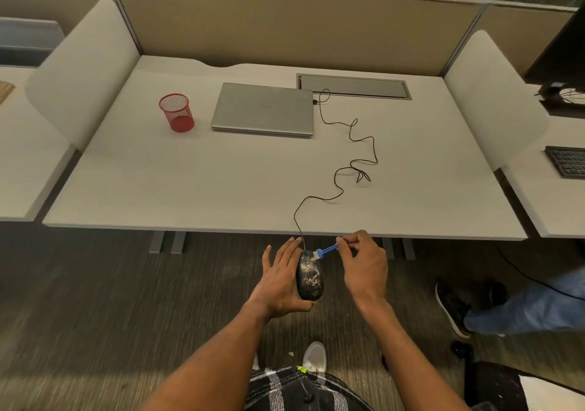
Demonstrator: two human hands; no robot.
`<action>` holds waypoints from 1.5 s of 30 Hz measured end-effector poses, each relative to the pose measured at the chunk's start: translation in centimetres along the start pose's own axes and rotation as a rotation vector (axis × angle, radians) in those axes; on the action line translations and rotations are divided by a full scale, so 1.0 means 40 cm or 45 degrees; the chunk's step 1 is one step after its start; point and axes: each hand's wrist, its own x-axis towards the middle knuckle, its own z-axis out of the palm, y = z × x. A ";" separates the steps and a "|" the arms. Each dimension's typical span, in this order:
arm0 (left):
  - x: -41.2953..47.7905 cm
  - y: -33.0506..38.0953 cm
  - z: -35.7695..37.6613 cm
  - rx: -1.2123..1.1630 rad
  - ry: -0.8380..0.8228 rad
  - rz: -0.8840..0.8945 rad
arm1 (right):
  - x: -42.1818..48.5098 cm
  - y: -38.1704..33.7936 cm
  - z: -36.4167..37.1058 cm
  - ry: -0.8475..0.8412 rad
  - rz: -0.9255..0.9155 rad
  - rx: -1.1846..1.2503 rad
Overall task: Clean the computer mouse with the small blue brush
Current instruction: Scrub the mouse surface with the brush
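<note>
A black computer mouse (pixel 309 279) speckled with yellowish crumbs is held in the air in front of the desk's near edge. My left hand (pixel 280 279) cradles it from the left and below, fingers fairly straight, thumb under its rear. My right hand (pixel 364 263) pinches the handle of the small blue brush (pixel 327 249). The brush's pale bristles touch the mouse's front end near the cable. The mouse's black cable (pixel 345 170) winds up over the desk to the closed laptop (pixel 264 108).
A red mesh cup (pixel 176 112) stands left of the laptop on the pale desk (pixel 190 182). A cable hatch (pixel 354 86) lies behind. Another person's leg and shoe (pixel 456 309) are at the right on the carpet. A keyboard (pixel 566 160) sits on the neighbouring desk.
</note>
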 end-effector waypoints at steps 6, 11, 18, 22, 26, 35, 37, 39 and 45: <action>0.010 0.001 0.005 -0.005 0.003 0.004 | 0.012 0.007 0.002 -0.020 -0.086 -0.072; 0.014 -0.002 0.004 0.004 -0.008 0.009 | 0.021 0.010 0.002 -0.024 -0.072 -0.075; 0.019 -0.001 -0.006 0.004 -0.019 0.016 | 0.024 0.004 0.004 -0.042 -0.061 -0.004; 0.019 -0.003 -0.011 -0.013 -0.026 0.020 | 0.029 0.003 0.009 -0.055 -0.073 -0.001; 0.023 -0.008 -0.008 -0.010 -0.025 0.014 | 0.032 0.003 0.010 -0.072 -0.060 0.056; 0.029 -0.009 -0.004 -0.005 -0.036 0.019 | 0.030 0.010 0.016 -0.069 -0.066 0.069; 0.031 -0.010 -0.004 -0.011 -0.035 0.021 | 0.029 0.012 0.015 -0.040 -0.072 0.080; 0.031 -0.011 -0.004 -0.025 -0.034 0.028 | 0.029 0.013 0.017 -0.084 -0.068 0.124; 0.033 -0.009 0.000 -0.016 -0.054 0.029 | 0.031 0.003 0.020 -0.071 -0.100 0.078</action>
